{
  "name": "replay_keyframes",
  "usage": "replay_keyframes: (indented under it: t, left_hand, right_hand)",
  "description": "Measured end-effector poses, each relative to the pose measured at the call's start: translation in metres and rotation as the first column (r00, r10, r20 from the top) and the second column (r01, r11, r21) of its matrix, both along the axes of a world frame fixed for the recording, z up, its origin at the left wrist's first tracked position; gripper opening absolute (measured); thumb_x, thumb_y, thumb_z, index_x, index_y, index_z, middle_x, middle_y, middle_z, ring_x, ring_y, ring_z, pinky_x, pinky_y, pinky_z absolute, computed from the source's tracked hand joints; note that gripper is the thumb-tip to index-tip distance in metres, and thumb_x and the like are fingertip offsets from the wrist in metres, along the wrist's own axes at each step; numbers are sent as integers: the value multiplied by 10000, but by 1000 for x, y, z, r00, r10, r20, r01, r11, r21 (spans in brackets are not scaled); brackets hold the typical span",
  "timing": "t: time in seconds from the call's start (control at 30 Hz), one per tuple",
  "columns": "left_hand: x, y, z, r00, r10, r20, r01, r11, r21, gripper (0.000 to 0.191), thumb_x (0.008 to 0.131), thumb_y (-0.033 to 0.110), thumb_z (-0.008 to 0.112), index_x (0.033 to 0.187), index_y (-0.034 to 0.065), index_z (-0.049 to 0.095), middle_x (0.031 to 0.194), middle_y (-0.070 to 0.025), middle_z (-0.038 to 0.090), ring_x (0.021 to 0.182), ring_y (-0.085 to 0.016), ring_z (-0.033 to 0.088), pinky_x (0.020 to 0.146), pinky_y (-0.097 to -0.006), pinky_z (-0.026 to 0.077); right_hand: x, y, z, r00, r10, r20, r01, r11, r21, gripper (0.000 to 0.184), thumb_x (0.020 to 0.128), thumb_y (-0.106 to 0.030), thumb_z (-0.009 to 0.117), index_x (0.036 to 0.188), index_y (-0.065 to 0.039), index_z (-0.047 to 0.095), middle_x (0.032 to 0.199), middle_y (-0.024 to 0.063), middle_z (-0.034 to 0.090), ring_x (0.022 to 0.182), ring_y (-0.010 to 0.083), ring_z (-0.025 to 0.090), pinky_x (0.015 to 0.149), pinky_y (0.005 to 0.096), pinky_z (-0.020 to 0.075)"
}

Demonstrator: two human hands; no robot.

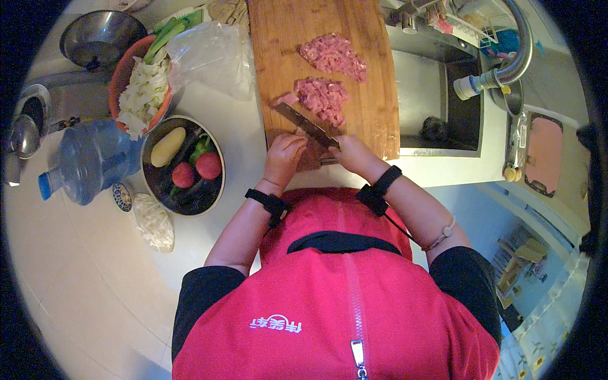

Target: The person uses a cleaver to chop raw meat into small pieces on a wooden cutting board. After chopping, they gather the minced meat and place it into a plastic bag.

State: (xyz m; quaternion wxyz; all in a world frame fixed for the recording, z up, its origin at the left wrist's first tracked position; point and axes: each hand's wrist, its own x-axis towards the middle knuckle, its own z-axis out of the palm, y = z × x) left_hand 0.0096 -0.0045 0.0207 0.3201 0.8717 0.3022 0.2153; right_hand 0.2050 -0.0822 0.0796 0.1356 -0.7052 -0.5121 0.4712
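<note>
My right hand grips the handle of a kitchen knife, its dark blade slanting up and left over a wooden cutting board. Beneath and beside the blade lies a pile of chopped raw meat, with a paler piece near the blade's far end. A second pile of cut meat sits farther up the board. Just left of the knife, my left hand rests at the board's near edge with its fingers bent together; whether something is under the fingertips cannot be told.
Right of the board is a metal sink with a faucet. On the left stand a red bowl of cut pale vegetable, a plastic bag, a round tray of vegetables, a blue water jug and a metal bowl.
</note>
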Motion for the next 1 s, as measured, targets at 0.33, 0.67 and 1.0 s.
replay_keyframes:
  t: [0.33,0.67,1.0]
  left_hand:
    - [3,-7,2,995,75,-72,-75,997,-8,127,796,141,639,901,73,659,975,-117,629,915,-317,574,829,-408,461]
    - [3,-3,-5,994,-31,-109,26,999,-48,162,807,152,624,953,94,665,988,-91,633,920,-309,577,840,-396,458]
    - [-4,-9,-10,998,11,-63,-12,1000,-5,179,802,144,629,966,72,644,1014,-118,611,977,-317,551,868,-404,449]
  right_hand:
    - [-11,-23,21,931,169,325,-188,982,27,114,789,-36,495,831,2,594,750,250,624,700,401,629,617,489,502]
    - [-20,2,-10,968,94,232,-91,996,-24,142,821,-67,499,875,26,592,786,263,621,756,413,622,671,496,492]
    - [-19,-10,9,969,63,240,-82,994,72,115,810,-43,494,818,24,587,747,261,616,730,417,622,655,490,500]
